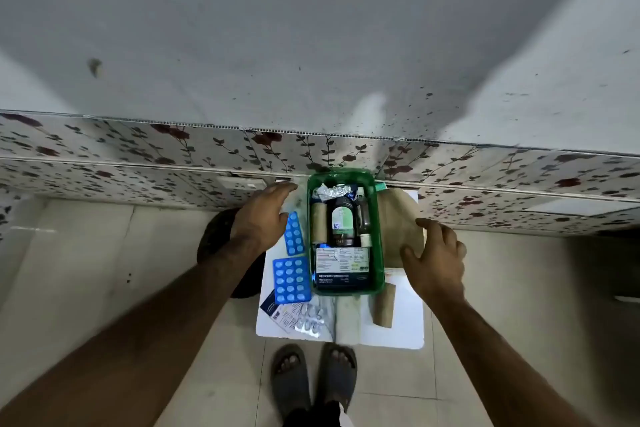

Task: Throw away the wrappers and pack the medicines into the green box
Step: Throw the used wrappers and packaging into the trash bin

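1. my left hand (261, 218) is open, fingers spread and loosely curved, palm down; it holds nothing, and whether the fingertips touch the surface under them i cannot tell.
2. my right hand (434, 258) is also open and empty, fingers splayed, hovering over or resting on the brown paper (398, 229); contact is not clear.
3. both forearms reach in from 7 and 5 o'clock, bare, angled toward the middle, with the hands on either side of the green box (379, 274).
4. the green box stands on the small white table (408, 315), at 3 o'clock from my left hand and 9 o'clock from my right, just beside each.
5. inside it lie a dark bottle (343, 222), a beige roll (318, 224), a flat carton marked medicated dressings (341, 267) and crumpled foil (334, 191) at the far end.
6. two blue pill strips (291, 279) lie outside the box at its 9 o'clock side, one just under my left hand.
7. silver blister packs (310, 321) and a brown packet (383, 305) sit at the table's near edge, at 6 o'clock from the box.
8. my sandalled feet (313, 378) stand on the tiled floor below the table.
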